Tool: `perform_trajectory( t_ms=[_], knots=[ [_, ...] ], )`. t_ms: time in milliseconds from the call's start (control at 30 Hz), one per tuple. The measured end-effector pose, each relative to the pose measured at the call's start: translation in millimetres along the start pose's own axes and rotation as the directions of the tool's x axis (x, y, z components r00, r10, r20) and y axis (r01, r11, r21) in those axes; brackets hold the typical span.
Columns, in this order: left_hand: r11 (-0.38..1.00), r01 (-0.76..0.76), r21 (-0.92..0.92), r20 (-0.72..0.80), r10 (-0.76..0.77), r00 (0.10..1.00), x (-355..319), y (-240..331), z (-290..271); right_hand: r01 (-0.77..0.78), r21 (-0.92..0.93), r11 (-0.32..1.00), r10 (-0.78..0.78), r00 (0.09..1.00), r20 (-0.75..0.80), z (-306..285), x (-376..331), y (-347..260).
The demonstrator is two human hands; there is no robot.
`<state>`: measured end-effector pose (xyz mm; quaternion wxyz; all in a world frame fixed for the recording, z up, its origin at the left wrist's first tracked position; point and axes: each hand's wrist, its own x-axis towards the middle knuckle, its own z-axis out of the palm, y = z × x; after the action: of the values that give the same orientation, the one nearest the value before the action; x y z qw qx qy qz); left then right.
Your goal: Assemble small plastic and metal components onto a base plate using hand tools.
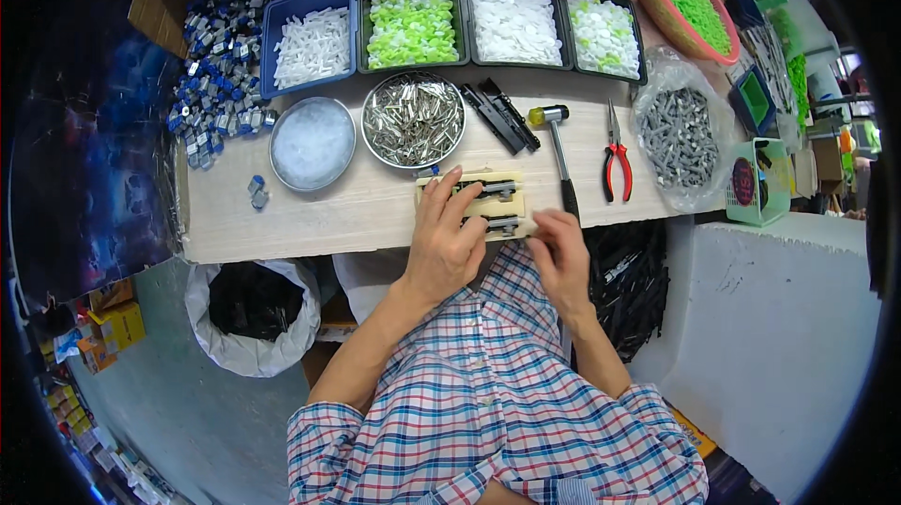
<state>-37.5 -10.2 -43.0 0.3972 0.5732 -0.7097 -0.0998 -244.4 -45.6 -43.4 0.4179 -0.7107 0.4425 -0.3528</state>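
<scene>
A small pale wooden block [513,178] lies at the front edge of the workbench [310,223], with two dark metal assemblies [488,191] lying in it, one behind the other. My left hand [448,233] rests on the block's left side, fingers spread over the two assemblies. My right hand [561,252] is at the block's front right corner, fingertips pinched at the end of the nearer assembly [502,221]. Whether it holds a small part is hidden.
Behind the block sit a round tin of silver metal pins [413,118], a round tin of clear bits [312,142], black strips [499,115], a hammer [558,144] and red pliers [616,162]. Trays of white and green plastic parts [413,28] line the back. A bag of grey parts [678,137] lies right; blue-grey pieces [221,54] are heaped left.
</scene>
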Motion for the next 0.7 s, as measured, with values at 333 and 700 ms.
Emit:
perform_trajectory(
  t_ms=[333,700],
  knots=[
    [0.998,-0.055,0.038,0.013,0.054,0.998,39.0,1.6,10.6,-0.314,-0.793,0.522,0.009,0.932,-0.363,-118.7,-116.1,166.1],
    [0.994,-0.079,0.07,0.026,0.077,0.997,34.6,-2.2,15.9,-0.26,-0.797,0.545,0.088,0.963,-0.254,-121.2,-130.8,173.0]
  ],
)
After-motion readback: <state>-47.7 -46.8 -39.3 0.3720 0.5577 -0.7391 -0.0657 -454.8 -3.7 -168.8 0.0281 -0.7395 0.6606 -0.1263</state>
